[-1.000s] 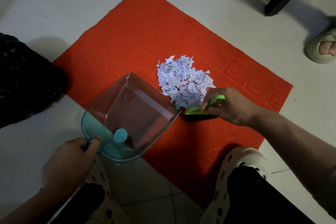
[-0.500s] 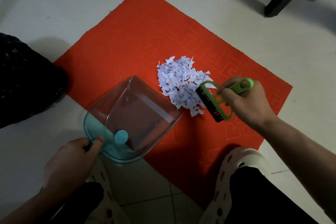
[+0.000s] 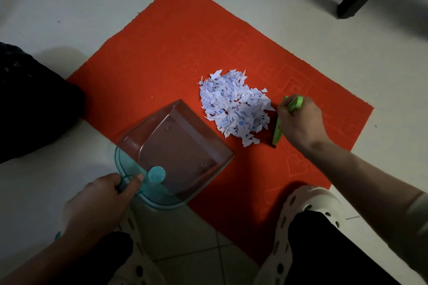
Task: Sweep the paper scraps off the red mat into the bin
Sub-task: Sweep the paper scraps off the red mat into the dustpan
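One red mat [image 3: 176, 53] lay cornerwise on the pale tiled floor [image 3: 69, 7] and carried everything that mattered. Beside its left corner sat a dark mass [image 3: 30, 104], mostly on the tiles; I could not tell whether that was the bin. Your clear teal dustpan [image 3: 176, 146] rested across the mat's near-left edge, with its handle end out over the tiles and its open lip facing the middle of the mat. No scraps showed inside it. All the paper scraps [image 3: 234, 109] sat in one heap near the mat's middle, just beyond that lip and slightly apart from it. The heap was longer than it was wide, and its long axis ran roughly parallel to the lip. Your left hand [image 3: 99, 201] gripped the pan's handle with fingers curled and the thumb lying along the top. Your right hand [image 3: 301, 122], the nearer of the two to the heap, was wrapped around the green brush [image 3: 278, 132]. The brush was down on the mat against the heap's right side, and its length also lay roughly along the heap. So the scraps lay between brush and pan. By my reading, the coming stroke needed to run left, straight across the heap's short width into the lip. The pan had to stay pressed flat so that nothing slid beneath it.
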{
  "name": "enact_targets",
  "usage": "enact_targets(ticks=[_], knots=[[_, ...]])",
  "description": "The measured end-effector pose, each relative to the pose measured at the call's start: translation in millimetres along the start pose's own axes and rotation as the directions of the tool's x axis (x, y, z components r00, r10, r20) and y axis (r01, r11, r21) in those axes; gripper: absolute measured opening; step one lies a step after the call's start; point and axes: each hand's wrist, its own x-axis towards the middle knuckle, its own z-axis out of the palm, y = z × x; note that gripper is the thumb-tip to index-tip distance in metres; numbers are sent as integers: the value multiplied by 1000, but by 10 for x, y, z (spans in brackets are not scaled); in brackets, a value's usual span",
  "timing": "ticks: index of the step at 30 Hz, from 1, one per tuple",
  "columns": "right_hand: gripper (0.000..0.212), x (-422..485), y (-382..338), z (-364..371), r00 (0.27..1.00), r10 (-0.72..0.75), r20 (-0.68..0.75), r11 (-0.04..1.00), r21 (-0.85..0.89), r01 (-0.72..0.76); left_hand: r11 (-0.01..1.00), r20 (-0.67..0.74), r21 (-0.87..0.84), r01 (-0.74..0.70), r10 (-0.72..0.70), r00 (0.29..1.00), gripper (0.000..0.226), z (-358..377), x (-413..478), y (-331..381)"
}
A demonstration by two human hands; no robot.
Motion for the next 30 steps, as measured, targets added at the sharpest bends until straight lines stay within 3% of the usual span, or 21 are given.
enact_targets(ticks=[7,11,17,21,24,30], knots=[[16,-85,-134,-38,1000,-20,-12,993,115,22,999,27,-40,-28,29,999,52,3,-7,-3],[14,-136,-27,-106,998,-3,-63,999,43,6,999,33,-37,-35,36,999,55,18,11,-17],[12,-160,-168,58,999,-35,26,999,26,35,998,25,-67,-23,24,999,54,14,10,69],[14,-152,-291,114,997,-46,54,991,132,39,997,12,-66,-28,29,1000,52,5,10,105],[15,-135,-317,58,999,-34,-3,982,187,34,995,-7,-92,-34,34,999,50,38,34,76],[13,-176,-225,-23,1000,-10,-20,996,92,12,997,77,-69,-40,45,996,45,7,19,104]])
